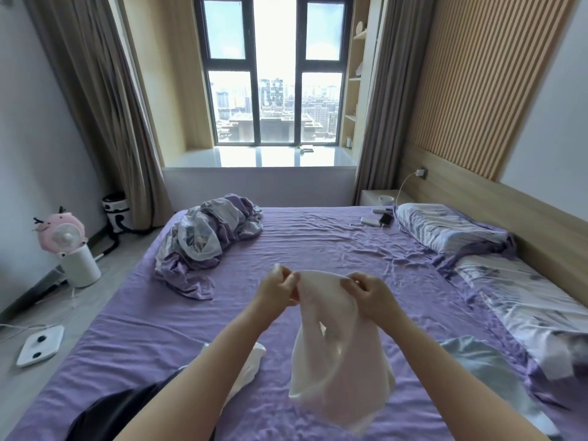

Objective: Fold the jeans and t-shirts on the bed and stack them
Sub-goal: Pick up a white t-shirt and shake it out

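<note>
A pale pink-white t-shirt hangs in the air over the purple bed, blurred by motion. My left hand pinches its top edge on the left, and my right hand pinches the top edge on the right. Under my left forearm a white garment lies on the sheet, and a dark garment lies at the near left edge. A light blue-grey garment lies to the near right, partly hidden by my right arm.
A crumpled purple quilt sits at the far left of the bed. Pillows line the right side, with a phone and a power bank beside them. A pink fan and a white scale stand on the floor at left.
</note>
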`<state>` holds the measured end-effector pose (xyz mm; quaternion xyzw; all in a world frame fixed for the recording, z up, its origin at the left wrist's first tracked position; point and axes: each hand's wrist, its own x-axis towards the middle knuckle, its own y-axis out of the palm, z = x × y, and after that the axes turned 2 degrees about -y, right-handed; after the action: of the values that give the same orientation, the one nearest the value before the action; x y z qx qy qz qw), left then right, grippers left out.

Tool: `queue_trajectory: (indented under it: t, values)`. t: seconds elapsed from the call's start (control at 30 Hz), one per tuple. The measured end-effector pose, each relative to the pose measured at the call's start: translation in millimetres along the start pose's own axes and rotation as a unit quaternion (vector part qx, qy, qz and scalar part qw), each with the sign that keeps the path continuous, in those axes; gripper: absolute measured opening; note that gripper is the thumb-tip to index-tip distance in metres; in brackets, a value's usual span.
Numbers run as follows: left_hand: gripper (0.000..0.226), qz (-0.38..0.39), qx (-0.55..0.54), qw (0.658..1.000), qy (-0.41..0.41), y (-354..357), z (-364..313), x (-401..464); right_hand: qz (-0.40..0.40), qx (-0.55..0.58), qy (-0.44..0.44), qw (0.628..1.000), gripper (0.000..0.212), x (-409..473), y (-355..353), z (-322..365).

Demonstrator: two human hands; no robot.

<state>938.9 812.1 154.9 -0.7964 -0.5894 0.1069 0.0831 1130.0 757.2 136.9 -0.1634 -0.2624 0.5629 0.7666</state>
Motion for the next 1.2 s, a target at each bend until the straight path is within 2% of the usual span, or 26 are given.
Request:
queue_trajectory:
  t: [0.07, 0.1, 0.2, 0.27, 0.33, 0.4, 0.5, 0.63, 0.8, 0.97, 1.07, 1.2]
  values:
    - [0.012, 0.006, 0.014, 1.0, -0.003, 5.1, -12.0, 4.0, 0.009, -0.083, 0.003, 0.996, 0.011, -5.6, -8.3, -14.8]
    - [0.012, 0.012, 0.04, 0.999, 0.01, 9.4, -17.4, 5.6, -0.011, -0.102, 0.009, 0.995, 0.01, -8.7, -10.1, -19.5]
    - [0.012, 0.016, 0.121, 0.991, 0.055, 26.7, -31.3, 7.1, -0.136, -0.104, 0.004, 0.985, 0.007, -20.3, -4.5, -18.9]
    - [0.014, 0.014, 0.138, 0.988, 0.068, 37.2, -36.9, 7.0, -0.185, -0.06, -0.057, 0.979, 0.009, -32.7, 8.4, -12.5]
    - [0.018, 0.008, 0.135, 0.988, 0.072, 42.9, -40.3, 8.8, -0.149, -0.022, -0.111, 0.982, 0.008, -48.8, 28.0, -9.4]
    - [0.014, 0.004, 0.126, 0.989, 0.075, 43.0, -40.7, 11.9, -0.097, -0.034, -0.089, 0.991, 0.016, -60.5, 46.8, -12.3]
    - [0.01, -0.022, 0.146, 0.984, 0.098, 30.9, -36.6, 17.2, -0.059, -0.028, -0.031, 0.997, 0.025, -58.4, 54.7, -15.5]
    - [0.01, -0.105, 0.203, 0.967, 0.114, -5.3, -19.2, 20.5, 0.003, -0.001, -0.072, 0.997, 0.022, -41.6, 43.3, -0.9]
    - [0.008, -0.147, 0.224, 0.958, 0.104, -33.3, 9.1, 9.3, -0.03, -0.017, -0.078, 0.996, 0.021, -14.6, 37.0, 24.3]
    - [0.015, -0.1, 0.206, 0.959, 0.166, -16.8, 13.0, -8.8, -0.046, -0.103, -0.099, 0.989, 0.023, 4.1, 29.4, 45.8]
    - [0.019, -0.069, 0.204, 0.959, 0.186, -3.7, 15.6, -15.3, 0.023, -0.133, -0.12, 0.984, 0.025, 17.7, 12.0, 59.0]
    - [0.021, -0.014, 0.163, 0.973, 0.163, 1.8, 7.0, -11.0, 0.046, -0.047, -0.08, 0.995, 0.021, 26.5, -6.7, 65.5]
